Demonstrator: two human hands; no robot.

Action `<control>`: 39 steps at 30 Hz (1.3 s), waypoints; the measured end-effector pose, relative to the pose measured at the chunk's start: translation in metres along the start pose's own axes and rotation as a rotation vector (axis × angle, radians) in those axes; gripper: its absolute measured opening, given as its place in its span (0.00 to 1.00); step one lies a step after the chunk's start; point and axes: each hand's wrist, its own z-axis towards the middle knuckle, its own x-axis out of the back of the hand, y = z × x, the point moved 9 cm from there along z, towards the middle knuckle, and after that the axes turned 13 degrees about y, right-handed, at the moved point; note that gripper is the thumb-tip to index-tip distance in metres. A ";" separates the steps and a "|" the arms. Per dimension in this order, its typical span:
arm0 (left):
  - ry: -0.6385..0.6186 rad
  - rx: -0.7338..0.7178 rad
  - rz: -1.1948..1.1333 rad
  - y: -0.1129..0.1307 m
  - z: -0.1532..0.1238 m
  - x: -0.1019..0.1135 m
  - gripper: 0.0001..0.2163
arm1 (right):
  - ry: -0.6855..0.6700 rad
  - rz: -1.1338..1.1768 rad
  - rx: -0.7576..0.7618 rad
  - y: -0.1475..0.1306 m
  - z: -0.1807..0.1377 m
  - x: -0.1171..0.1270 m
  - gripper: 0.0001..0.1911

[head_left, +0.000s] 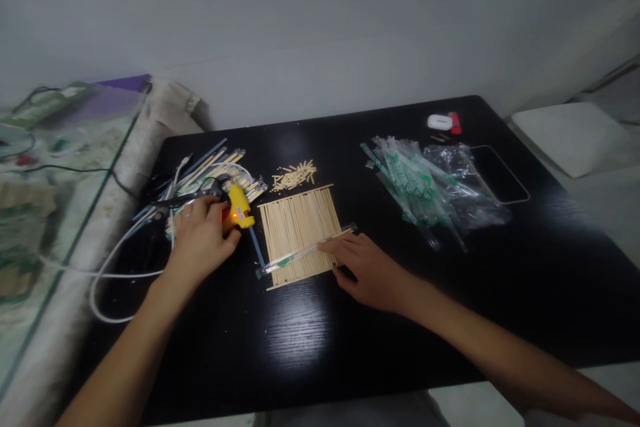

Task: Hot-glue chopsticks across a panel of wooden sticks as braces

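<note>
A flat panel of wooden sticks point(300, 223) laid side by side lies on the black table point(350, 347). A wrapped chopstick point(305, 252) rests across the panel's near edge. My right hand point(365, 267) lies on the table, fingers stretched out, fingertips pressing the wrapped chopstick's right end. My left hand point(200, 240) is closed around a yellow glue gun point(237, 208) just left of the panel. The gun's nozzle side points toward the panel.
Short stick offcuts point(295, 175) lie behind the panel. Loose sticks, scissors and a white cable point(115, 267) crowd the table's left end. Clear chopstick wrappers point(425, 187) are heaped on the right, with a phone point(500, 173) and a white case point(440, 122) beyond.
</note>
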 end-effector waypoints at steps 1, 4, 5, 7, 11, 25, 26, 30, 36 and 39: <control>0.003 -0.007 0.000 0.001 0.000 -0.001 0.24 | -0.001 0.001 0.003 0.000 0.000 0.000 0.25; 0.020 -0.020 -0.034 0.002 0.000 0.000 0.21 | -0.001 0.001 0.010 -0.001 0.000 0.001 0.26; 0.034 -0.023 -0.056 0.001 0.000 0.002 0.21 | 0.000 0.000 0.010 -0.001 0.000 0.001 0.25; 0.074 -0.020 -0.111 -0.003 -0.001 0.010 0.19 | 0.002 -0.001 0.011 -0.001 0.000 0.001 0.25; 0.181 0.034 -0.265 -0.014 -0.008 0.038 0.19 | 0.008 -0.003 0.013 -0.002 0.000 0.001 0.26; -0.122 0.432 -0.756 -0.027 -0.082 0.027 0.25 | 0.020 -0.023 0.028 0.002 -0.003 -0.002 0.26; -0.145 0.396 -0.776 -0.025 -0.084 0.030 0.24 | 0.022 -0.023 0.028 0.002 -0.003 -0.002 0.26; -0.247 0.130 -0.763 -0.003 -0.081 0.045 0.14 | 0.034 -0.010 0.030 0.002 -0.003 -0.001 0.27; -0.313 -0.069 -0.781 0.022 -0.075 0.053 0.13 | 0.038 -0.010 0.042 0.002 -0.003 -0.001 0.29; -0.366 -0.123 -0.810 0.032 -0.074 0.053 0.12 | 0.036 -0.008 0.036 0.002 -0.003 -0.001 0.29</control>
